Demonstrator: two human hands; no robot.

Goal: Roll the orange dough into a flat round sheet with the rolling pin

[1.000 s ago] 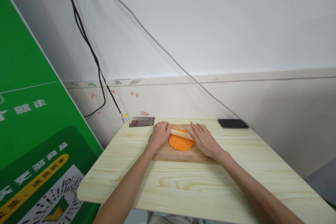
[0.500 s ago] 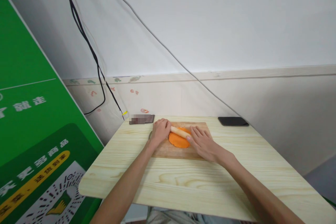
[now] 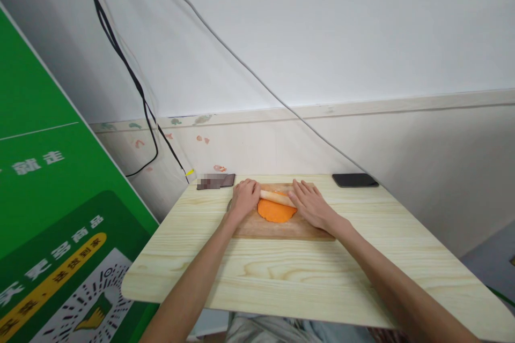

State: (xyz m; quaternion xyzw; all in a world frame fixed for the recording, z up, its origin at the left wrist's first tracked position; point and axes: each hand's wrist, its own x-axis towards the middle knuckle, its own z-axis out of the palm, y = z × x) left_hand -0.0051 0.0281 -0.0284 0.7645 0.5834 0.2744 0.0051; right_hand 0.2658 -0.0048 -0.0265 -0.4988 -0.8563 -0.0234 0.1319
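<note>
A pale wooden rolling pin point(image 3: 277, 198) lies across a flat orange sheet of dough point(image 3: 276, 212), tilted slightly down to the right. My left hand point(image 3: 246, 196) is closed over the pin's left end, fingers curled. On its right end rests my right hand point(image 3: 311, 204), thumb against the pin and fingers reaching forward over it; the end itself is hidden beneath that hand. Under the dough is a wooden board point(image 3: 277, 232), with both hands above its sides. The dough has a rounded, uneven near edge, and part of it lies beyond the pin.
The board sits on a light wood-grain table point(image 3: 257, 273) against a white wall. A dark phone point(image 3: 354, 180) lies at the back right, and a dark flat object point(image 3: 227, 180), partly blurred, at the back left. Cables point(image 3: 120, 48) hang at left beside a green printed panel point(image 3: 48, 198).
The rolling pin's right end and my right hand have shifted slightly away from me, and the right fingers are straighter. More of the near dough shows. The whole view has tilted slightly.
</note>
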